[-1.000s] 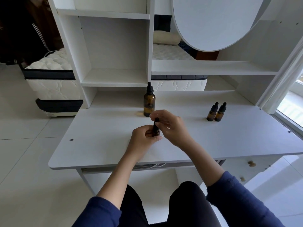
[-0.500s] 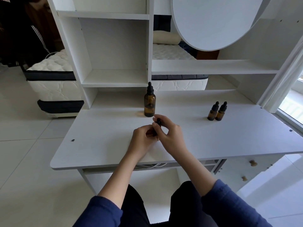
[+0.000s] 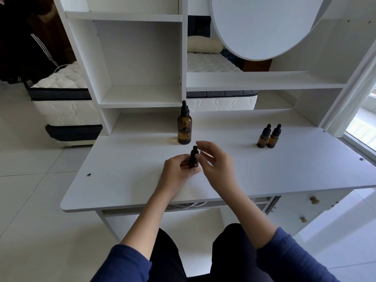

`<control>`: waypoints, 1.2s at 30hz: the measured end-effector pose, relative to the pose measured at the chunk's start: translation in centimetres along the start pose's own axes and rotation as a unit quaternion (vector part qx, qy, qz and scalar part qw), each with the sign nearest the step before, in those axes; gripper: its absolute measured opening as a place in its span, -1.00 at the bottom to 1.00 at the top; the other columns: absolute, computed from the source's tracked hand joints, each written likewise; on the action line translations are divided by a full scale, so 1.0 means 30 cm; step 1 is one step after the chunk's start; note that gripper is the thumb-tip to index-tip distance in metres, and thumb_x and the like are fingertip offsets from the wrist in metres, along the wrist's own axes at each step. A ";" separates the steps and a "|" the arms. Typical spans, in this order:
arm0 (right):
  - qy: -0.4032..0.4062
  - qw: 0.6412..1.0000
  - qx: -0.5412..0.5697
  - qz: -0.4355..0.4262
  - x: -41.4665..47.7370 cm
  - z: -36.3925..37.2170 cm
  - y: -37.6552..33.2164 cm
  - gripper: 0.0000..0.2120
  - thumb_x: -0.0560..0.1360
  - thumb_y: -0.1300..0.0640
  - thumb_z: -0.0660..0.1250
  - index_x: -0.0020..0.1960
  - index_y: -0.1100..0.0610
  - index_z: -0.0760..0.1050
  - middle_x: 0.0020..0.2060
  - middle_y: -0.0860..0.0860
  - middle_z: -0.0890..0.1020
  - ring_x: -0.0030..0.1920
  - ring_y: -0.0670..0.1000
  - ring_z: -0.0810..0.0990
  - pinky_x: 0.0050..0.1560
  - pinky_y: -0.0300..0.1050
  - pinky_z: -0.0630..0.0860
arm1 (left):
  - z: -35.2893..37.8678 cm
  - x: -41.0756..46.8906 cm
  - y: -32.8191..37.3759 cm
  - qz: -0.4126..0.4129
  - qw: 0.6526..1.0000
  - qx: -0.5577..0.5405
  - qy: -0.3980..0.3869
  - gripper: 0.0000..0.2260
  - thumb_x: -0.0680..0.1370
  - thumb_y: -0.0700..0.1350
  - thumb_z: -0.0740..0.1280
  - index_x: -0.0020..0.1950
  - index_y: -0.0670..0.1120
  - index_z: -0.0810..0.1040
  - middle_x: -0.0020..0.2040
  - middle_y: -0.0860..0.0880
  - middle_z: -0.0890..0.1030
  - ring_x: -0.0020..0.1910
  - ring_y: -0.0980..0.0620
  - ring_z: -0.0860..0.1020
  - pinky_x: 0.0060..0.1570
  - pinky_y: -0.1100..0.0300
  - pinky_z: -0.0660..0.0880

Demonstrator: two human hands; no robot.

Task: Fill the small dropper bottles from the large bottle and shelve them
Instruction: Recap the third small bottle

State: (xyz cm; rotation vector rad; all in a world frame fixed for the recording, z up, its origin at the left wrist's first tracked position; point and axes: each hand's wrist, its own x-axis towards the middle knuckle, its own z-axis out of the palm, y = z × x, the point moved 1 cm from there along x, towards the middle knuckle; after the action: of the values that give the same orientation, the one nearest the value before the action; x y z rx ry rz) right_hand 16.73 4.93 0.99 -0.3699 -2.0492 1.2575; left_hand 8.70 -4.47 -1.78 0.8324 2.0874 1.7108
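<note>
Centrally, the left hand (image 3: pixel 179 169) grips one small dropper bottle (image 3: pixel 194 159) over the worktop (image 3: pixel 126 171). The right hand (image 3: pixel 217 163) hovers beside its cap, fingers loosely spread. The large bottle (image 3: pixel 184 129) stands just behind.

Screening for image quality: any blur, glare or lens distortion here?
Head view: the small bottle in the left hand is sharp; wide-angle distortion tilts the shelf uprights; the window at right is overexposed; soft daylight, faint shadows.
</note>
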 end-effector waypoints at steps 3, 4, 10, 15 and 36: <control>-0.029 0.999 -0.020 0.009 0.021 0.014 -0.005 -0.67 0.43 0.40 0.30 0.12 0.12 0.55 -0.11 -0.09 0.61 -0.08 -0.17 0.59 0.01 -0.48 0.47 | 0.000 -0.003 0.003 -0.005 1.000 0.001 0.005 -0.89 0.41 -0.23 0.42 -0.08 -0.10 0.63 -0.15 -0.01 0.69 -0.11 0.13 0.65 0.03 0.17 0.57; -0.030 0.999 -0.024 0.010 0.027 0.013 -0.006 -0.67 0.42 0.40 0.30 0.11 0.11 0.56 -0.12 -0.08 0.62 -0.09 -0.17 0.60 0.00 -0.48 0.48 | 0.001 -0.003 0.005 -0.007 1.000 -0.002 0.006 -0.90 0.42 -0.23 0.42 -0.08 -0.12 0.63 -0.15 -0.02 0.70 -0.11 0.12 0.65 0.03 0.17 0.57; -0.051 0.998 -0.048 0.007 0.055 -0.001 -0.016 -0.74 0.39 0.36 0.37 0.02 0.12 0.56 -0.14 0.01 0.67 -0.11 -0.11 0.63 -0.05 -0.43 0.53 | 0.000 -0.004 0.006 -0.006 1.000 -0.009 0.003 -0.90 0.42 -0.20 0.43 -0.08 -0.08 0.64 -0.16 0.01 0.69 -0.11 0.13 0.65 0.03 0.17 0.57; -0.045 0.997 -0.063 -0.001 0.054 0.005 -0.013 -0.79 0.36 0.36 0.41 -0.04 0.16 0.53 -0.17 0.06 0.64 -0.13 -0.04 0.62 -0.09 -0.46 0.50 | 0.004 -0.003 0.011 0.004 0.999 0.023 0.025 -0.92 0.39 -0.23 0.44 -0.14 -0.13 0.63 -0.22 -0.04 0.68 -0.16 0.06 0.64 -0.03 0.13 0.57; -0.002 0.995 -0.097 -0.017 0.019 0.027 -0.006 -0.87 0.41 0.27 0.38 -0.04 0.14 0.57 -0.23 -0.11 0.59 -0.18 -0.15 0.54 -0.09 -0.48 0.45 | 0.021 -0.008 0.015 0.032 0.992 0.116 0.040 -0.91 0.47 -0.19 0.32 -0.06 -0.13 0.58 -0.14 -0.07 0.64 -0.14 0.02 0.60 -0.11 0.14 0.54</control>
State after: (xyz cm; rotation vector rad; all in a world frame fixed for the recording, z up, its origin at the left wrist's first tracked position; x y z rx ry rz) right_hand 15.78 4.63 1.15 -0.4186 -2.1777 1.0428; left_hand 9.37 -4.08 -1.52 0.9204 2.3707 1.5774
